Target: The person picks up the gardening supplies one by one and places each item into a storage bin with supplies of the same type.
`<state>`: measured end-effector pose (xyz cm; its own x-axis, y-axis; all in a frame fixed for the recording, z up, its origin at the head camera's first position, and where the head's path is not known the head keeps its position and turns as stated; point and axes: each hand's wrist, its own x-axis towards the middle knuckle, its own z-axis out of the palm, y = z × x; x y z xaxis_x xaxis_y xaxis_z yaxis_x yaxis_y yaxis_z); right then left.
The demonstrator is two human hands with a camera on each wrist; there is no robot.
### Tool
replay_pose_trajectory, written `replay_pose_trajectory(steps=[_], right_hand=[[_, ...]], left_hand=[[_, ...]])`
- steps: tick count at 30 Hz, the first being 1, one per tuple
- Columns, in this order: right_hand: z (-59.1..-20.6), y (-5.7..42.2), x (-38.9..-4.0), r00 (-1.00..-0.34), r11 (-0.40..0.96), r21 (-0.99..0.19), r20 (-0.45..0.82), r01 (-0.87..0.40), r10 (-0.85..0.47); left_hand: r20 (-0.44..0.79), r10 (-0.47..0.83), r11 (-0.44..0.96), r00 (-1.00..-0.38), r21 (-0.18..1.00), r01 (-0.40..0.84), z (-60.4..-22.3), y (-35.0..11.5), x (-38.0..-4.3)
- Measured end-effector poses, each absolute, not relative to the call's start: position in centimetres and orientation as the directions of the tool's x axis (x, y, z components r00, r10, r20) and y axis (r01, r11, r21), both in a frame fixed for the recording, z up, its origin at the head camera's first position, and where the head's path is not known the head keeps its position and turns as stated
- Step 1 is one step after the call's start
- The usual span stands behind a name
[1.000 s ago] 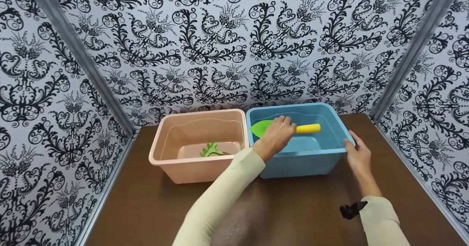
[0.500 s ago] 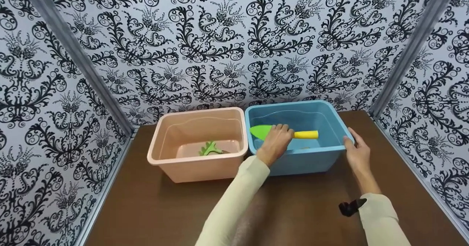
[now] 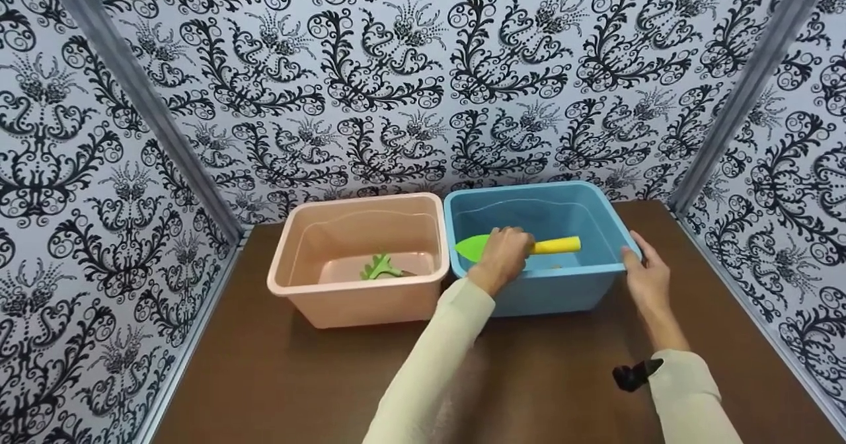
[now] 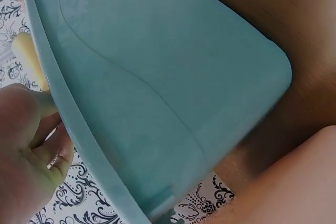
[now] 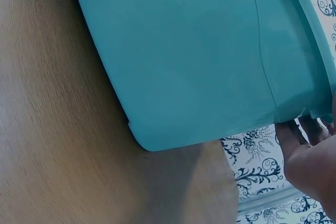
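In the head view my left hand (image 3: 505, 252) grips a toy trowel over the blue tub (image 3: 538, 294). The trowel (image 3: 557, 245) lies roughly level, its green blade pointing left and its yellow handle right; my fingers hide its middle. My right hand (image 3: 649, 277) holds the tub's right rim near the front corner, thumb on top. In the left wrist view the yellow handle shows behind the rim beside my left hand (image 4: 31, 145). The right wrist view has the fingers of my right hand (image 5: 312, 156) under the tub's rim.
A peach tub (image 3: 370, 307) stands against the blue tub's left side. Inside it lies a green toy hand rake (image 3: 382, 267). A small yellowish thing, mostly hidden, shows in the blue tub. Patterned walls (image 3: 396, 67) enclose the brown table (image 3: 264, 378).
My left hand has come slightly down and nearer with the trowel. The right hand stays on the blue tub's rim.
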<state>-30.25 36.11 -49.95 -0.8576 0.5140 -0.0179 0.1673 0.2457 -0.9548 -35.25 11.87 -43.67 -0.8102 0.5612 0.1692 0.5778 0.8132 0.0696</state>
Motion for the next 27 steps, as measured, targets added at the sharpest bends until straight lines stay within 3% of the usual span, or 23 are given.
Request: replay_pose_trajectory(steps=[5, 16, 27], right_hand=[[-50.04, 36.11, -30.34, -0.851, 0.214, -0.962, -0.032, 0.167, 0.524], [-50.05, 36.01, -30.37, -0.856, 0.213, -0.963, -0.031, 0.164, 0.516], [-50.02, 35.95, -30.21, -0.859, 0.2, -0.968, -0.031, 0.154, 0.511]], left_hand=[[0.183, 0.568, 0.797, -0.802, 0.12, 0.592, -43.93, 12.25, -35.19], [0.031, 0.52, 0.8, -0.854, 0.333, 0.499, -43.86, 12.29, -35.3], [0.039, 0.544, 0.766, -0.838, 0.383, 0.516, -44.04, 11.59, -35.28]])
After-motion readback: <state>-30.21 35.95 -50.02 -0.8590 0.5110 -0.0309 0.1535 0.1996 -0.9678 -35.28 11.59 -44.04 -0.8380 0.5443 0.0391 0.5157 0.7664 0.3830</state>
